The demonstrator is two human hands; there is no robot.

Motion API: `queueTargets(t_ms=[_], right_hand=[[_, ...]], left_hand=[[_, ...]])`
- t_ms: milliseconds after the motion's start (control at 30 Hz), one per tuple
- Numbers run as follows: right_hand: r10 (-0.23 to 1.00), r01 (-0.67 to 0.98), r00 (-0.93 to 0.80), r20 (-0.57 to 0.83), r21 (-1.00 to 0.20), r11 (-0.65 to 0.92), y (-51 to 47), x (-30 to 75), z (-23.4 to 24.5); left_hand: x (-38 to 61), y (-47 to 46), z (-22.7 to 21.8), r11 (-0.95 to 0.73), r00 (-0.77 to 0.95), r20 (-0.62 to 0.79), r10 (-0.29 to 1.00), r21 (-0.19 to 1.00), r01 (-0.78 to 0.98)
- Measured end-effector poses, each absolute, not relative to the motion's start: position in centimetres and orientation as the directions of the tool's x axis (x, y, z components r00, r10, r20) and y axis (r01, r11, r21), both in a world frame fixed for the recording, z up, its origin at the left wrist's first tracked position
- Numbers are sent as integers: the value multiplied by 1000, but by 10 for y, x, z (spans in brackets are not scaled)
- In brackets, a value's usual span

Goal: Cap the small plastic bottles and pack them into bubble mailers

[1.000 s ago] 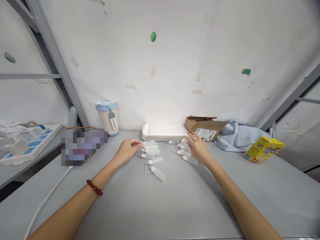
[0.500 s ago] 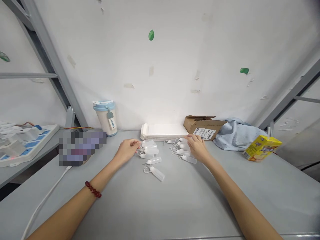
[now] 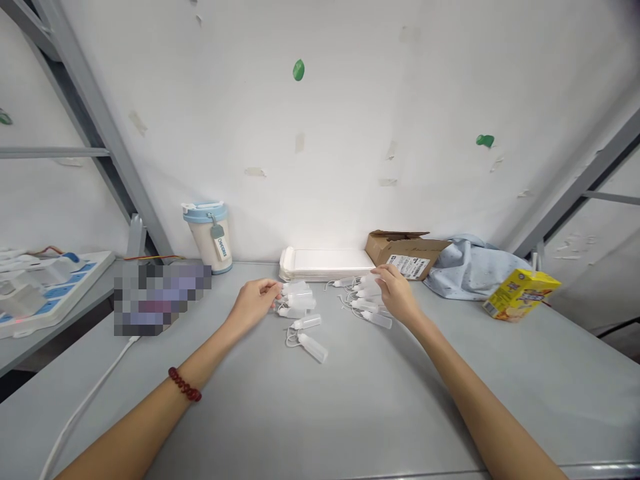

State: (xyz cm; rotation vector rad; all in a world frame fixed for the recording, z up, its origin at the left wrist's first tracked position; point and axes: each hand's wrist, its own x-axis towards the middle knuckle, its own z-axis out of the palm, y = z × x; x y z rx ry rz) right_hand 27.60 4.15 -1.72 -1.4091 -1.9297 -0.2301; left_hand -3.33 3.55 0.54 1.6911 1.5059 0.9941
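snag and roll risks, close quarters

clock centred on the gap between two groups, 12 toward the wall point(image 3: 340, 167).

positions: left group point(image 3: 300, 295) of small translucent bottles lies at 9, right group point(image 3: 365, 304) at 3, all on the grey desk point(image 3: 320, 413). one loose bottle point(image 3: 307, 322) lies at 8, another, the slanted bottle point(image 3: 313, 348), at 7.

hands: left hand point(image 3: 253, 300) at 9, thumb and fingers drawn narrow at the outer edge of the left group; cannot tell whether a bottle is pinched. right hand point(image 3: 400, 297) at 3, fingers bent over the right group; grip hidden, cannot tell.

risks (judgement):
1. snagging. thin cords point(image 3: 291, 339) trail from the bottles' ends and seem to overlap within each group; lifting one bottle could drag its neighbours.
2. rolling. the bottles lie on their sides and look rounded and light; a nudge might scatter a group or send the slanted bottle toward 6.
3. crowding. white stack point(image 3: 327, 261) at 12 and cardboard box point(image 3: 387, 253) near 2 sit just behind the right fingers; a careless reach could knock either.
4. miscounting. clear bodies overlap, so individual bottles are hard to separate by eye.
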Motion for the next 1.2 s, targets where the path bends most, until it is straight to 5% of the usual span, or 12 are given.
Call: queueTargets(t_ms=[233, 433, 600, 967, 1200], right_hand=[[747, 785, -52, 663, -435, 441, 22, 250, 3], [790, 643, -100, 605, -567, 515, 2, 222, 12], [797, 579, -151, 585, -601, 551, -8, 211, 14], [811, 526, -165, 562, -645, 554, -13, 206, 16], [829, 504, -175, 531, -676, 538, -15, 202, 16]], left_hand=[[-22, 23, 9, -170, -7, 183, 983, 928, 330], [-9, 8, 12, -92, 221, 43, 974, 972, 218], [-5, 3, 12, -43, 367, -36, 929, 977, 207], [-3, -2, 16, 10, 347, -93, 933, 972, 233], [-5, -3, 13, 87, 402, -108, 909, 994, 69]])
